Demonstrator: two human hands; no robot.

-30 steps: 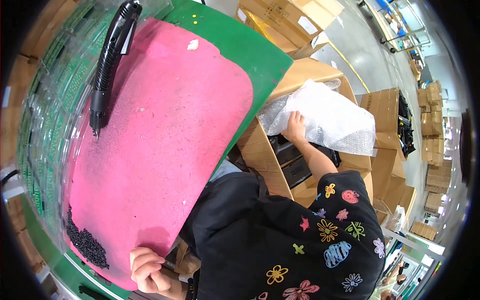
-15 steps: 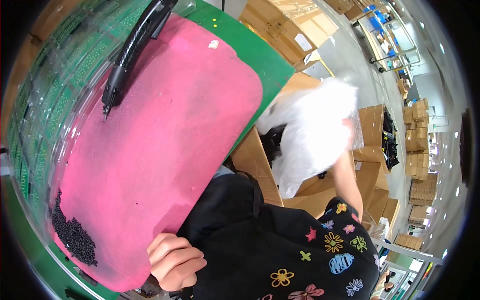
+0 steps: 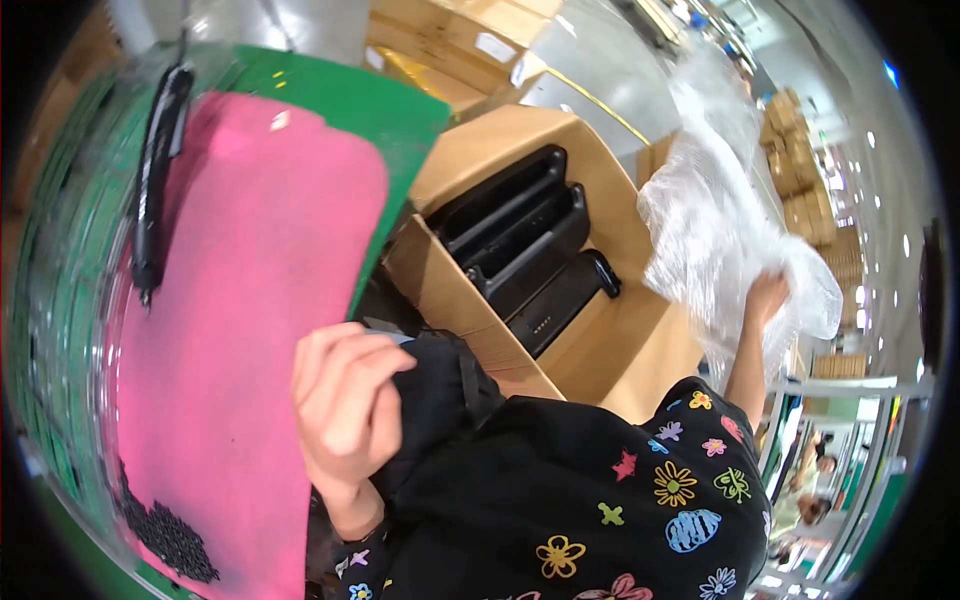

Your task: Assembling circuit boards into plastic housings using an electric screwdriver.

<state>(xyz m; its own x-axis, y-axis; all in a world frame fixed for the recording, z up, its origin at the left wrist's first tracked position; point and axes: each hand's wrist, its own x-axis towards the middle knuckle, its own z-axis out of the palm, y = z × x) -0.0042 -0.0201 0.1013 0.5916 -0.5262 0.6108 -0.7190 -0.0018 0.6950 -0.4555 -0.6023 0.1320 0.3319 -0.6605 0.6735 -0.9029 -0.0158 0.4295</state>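
Bubble wrap [image 3: 700, 190], clear and crumpled, gripped by the right hand [image 3: 768, 298], right of frame!
Left hand [image 3: 345, 410] half-open, fingers bent, lower centre; black plastic parts [image 3: 535, 262] inside the open carton [image 3: 465, 310] mid-frame; white label [image 3: 495, 46], unreadable, up top; pink mat [image 3: 250, 280] on green table [image 3: 400, 120], left; grey floor [image 3: 605, 70] beyond.

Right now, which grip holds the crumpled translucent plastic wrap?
The right grip, closed on the wrap; the left grip, near the flat pink mat, holds nothing visible.

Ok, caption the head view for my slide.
Right hand holds bubble wrap beside an open cardboard box of black plastic parts.
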